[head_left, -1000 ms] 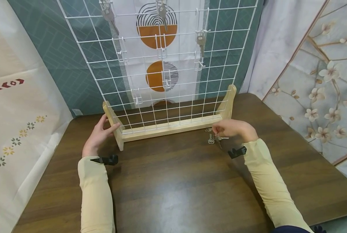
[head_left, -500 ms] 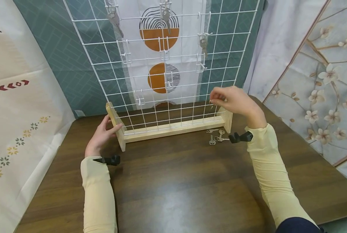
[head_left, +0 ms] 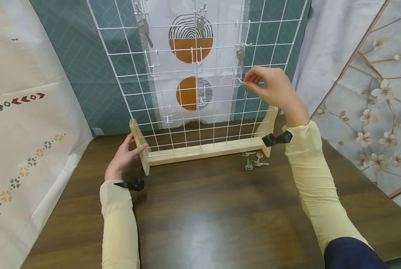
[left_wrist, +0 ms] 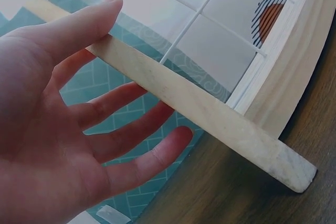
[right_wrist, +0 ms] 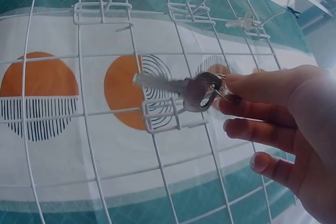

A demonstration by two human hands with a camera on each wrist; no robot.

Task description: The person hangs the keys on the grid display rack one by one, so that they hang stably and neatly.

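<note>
My right hand pinches the ring of a silver key between thumb and forefinger, its other fingers spread apart. In the head view the key hangs down, in front of a white wire grid rack and close to a white hook on its right side. The left hand holds the rack's left wooden side support, thumb on one side and fingertips behind it. Hung keys stay on hooks higher up the grid.
Several loose keys lie on the brown table by the rack's right wooden foot. More white hooks dot the grid. Patterned cloths stand around the table's sides.
My right hand has lifted the key from the pile on the table up to hook height at the grid. The left hand keeps its hold on the wooden support.
</note>
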